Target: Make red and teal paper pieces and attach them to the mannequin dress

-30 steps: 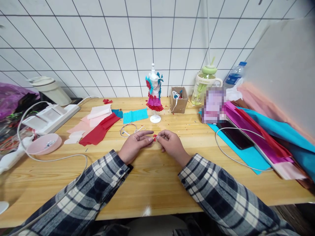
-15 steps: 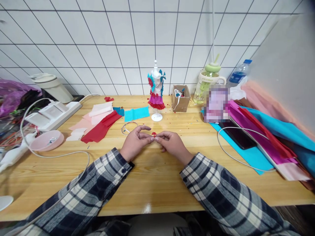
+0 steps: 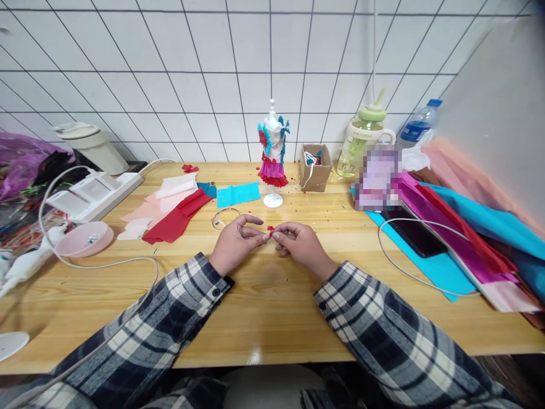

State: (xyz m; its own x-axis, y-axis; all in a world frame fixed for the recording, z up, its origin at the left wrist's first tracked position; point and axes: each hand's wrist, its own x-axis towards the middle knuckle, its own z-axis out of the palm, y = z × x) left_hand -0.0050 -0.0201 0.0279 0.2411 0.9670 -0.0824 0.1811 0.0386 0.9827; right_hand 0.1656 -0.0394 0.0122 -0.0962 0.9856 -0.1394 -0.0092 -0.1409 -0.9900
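A tiny red crepe paper piece (image 3: 271, 229) is pinched between the fingertips of both hands, just above the wooden table. My left hand (image 3: 236, 243) grips it from the left with thumb and a finger, the index finger arched above. From the right, my right hand (image 3: 300, 244) pinches it with curled fingers. Behind the hands stands a small white dress form (image 3: 273, 128) on a round base, wearing a magenta and red ruffled skirt (image 3: 272, 171) with turquoise and red trimmings. A turquoise paper strip (image 3: 238, 194) and a red paper strip (image 3: 179, 218) lie to the left.
At left are a pink bowl (image 3: 84, 239), a power strip (image 3: 100, 196) and a tumbler (image 3: 96, 146). A small cardboard box (image 3: 315, 170), a green-lidded bottle (image 3: 364, 133), a phone (image 3: 415, 232) and coloured paper sheets (image 3: 460, 227) stand or lie at right. A white cable (image 3: 119, 263) crosses the left sleeve.
The view has shifted slightly. Both hands stay together, and the red paper piece has turned a little between the fingertips.
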